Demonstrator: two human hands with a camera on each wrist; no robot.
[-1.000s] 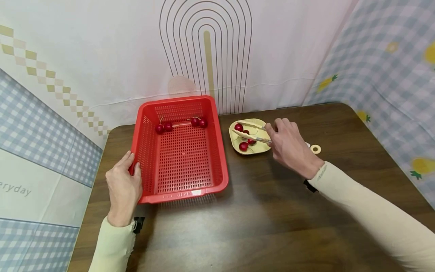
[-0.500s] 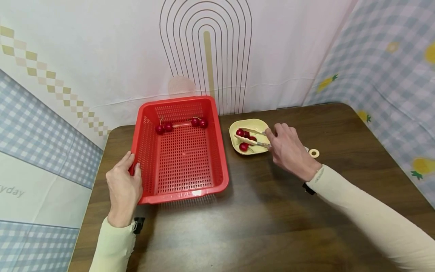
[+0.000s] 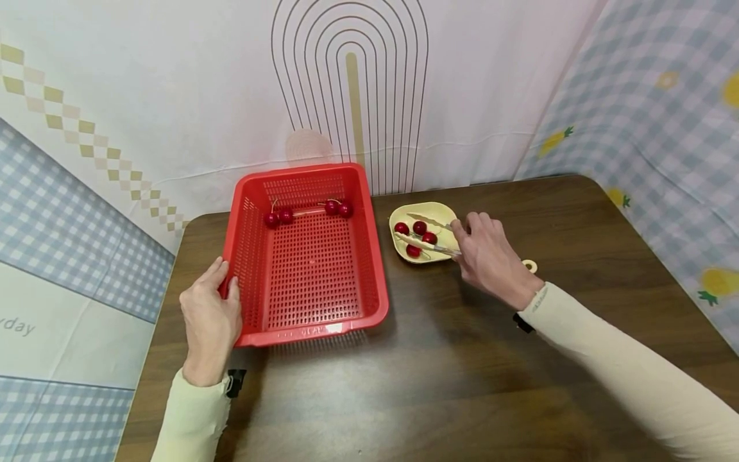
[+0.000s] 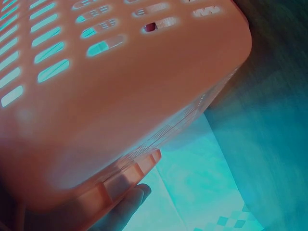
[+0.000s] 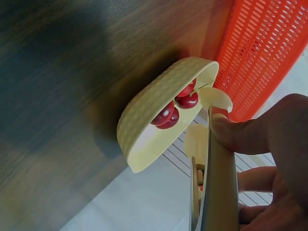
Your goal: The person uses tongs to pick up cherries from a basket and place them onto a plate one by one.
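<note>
A: From the head camera, where does the bowl lie?

B: Just left of the right hand, on the table. That hand pinches the tongs; their arms reach apart over four cherries, the near arm covering part of the nearest one.

A: And the left hand?

B: Gripping the left rim of the basket, where more cherries sit toward the far side.

A: The left wrist view?

B: Mostly the basket's outside. Only a little of the hand shows; the rest is cut off. A dark red spot behind one slot is too small to make out.

A: Right wrist?

B: Thumb and fingers hold the tongs, tips parted. I can't tell whether they touch a cherry. The bowl's wall partly hides the fruit, and the tongs' back end is cut off.
</note>
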